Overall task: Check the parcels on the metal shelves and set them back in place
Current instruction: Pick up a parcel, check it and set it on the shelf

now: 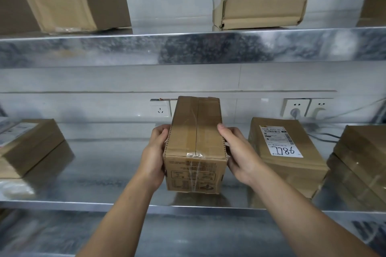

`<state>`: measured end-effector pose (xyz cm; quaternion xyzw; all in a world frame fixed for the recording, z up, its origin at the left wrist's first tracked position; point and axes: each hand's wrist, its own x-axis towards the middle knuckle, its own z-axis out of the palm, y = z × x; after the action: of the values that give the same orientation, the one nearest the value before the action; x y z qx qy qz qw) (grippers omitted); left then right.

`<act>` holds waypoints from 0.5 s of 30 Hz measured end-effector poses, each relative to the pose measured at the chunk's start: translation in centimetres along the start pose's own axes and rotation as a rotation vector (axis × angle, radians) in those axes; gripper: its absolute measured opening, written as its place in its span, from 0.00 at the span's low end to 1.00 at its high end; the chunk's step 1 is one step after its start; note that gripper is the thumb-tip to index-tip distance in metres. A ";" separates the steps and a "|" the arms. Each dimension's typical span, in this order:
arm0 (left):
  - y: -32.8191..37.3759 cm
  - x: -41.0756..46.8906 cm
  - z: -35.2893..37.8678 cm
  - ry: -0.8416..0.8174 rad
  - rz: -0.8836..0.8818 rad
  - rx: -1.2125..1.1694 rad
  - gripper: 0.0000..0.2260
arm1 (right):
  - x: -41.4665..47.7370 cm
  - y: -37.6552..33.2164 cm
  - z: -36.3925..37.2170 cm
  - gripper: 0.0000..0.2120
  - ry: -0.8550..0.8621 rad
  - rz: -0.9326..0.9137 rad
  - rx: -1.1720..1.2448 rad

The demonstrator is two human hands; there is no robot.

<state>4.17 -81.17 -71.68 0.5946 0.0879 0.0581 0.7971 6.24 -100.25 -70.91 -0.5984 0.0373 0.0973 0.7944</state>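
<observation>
Parcels sit on two metal shelves. Far left on the lower shelf [104,173], a flat brown parcel [29,146] lies at an angle, partly cut off by the frame. Next, the left hand [154,156] curls its grip round the left side of a narrow taped parcel [195,144], thumb at the top edge. The right hand [238,152] grips the opposite side the same way, so the box is pinched between both hands near the shelf's front edge, pointing toward the wall. Just beside the right hand lies a labelled parcel [286,173], then a stack of boxes [363,162] at the far right.

This looks like the checking step. No shipping label shows on the top or near end, so turning the box with even pressure from both grips should find one. It can then slide straight back into the open stretch between its neighbours, clear of the labelled parcel.

Whether the box rests on the shelf or hangs just above it cannot be told. Its underside, far end and the fingers on its sides are hidden. The print on the near end is too blurred to read, and the parcels on the upper shelf [188,48] are cut off at the top.
</observation>
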 end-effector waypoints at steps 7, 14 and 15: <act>-1.0 1.0 -1.7 0.129 -0.111 0.156 0.14 | 0.3 -0.5 -0.6 0.04 0.042 0.032 0.127; 0.0 0.3 -1.9 0.121 -0.250 0.192 0.15 | 0.6 1.1 -1.2 0.11 0.070 0.083 0.211; 0.5 -0.1 -1.8 0.095 -0.306 0.150 0.15 | 0.6 1.2 -1.3 0.11 0.066 0.084 0.219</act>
<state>3.75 -79.38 -71.71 0.6289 0.2188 -0.0425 0.7449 6.69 -101.11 -72.53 -0.5087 0.0988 0.1060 0.8486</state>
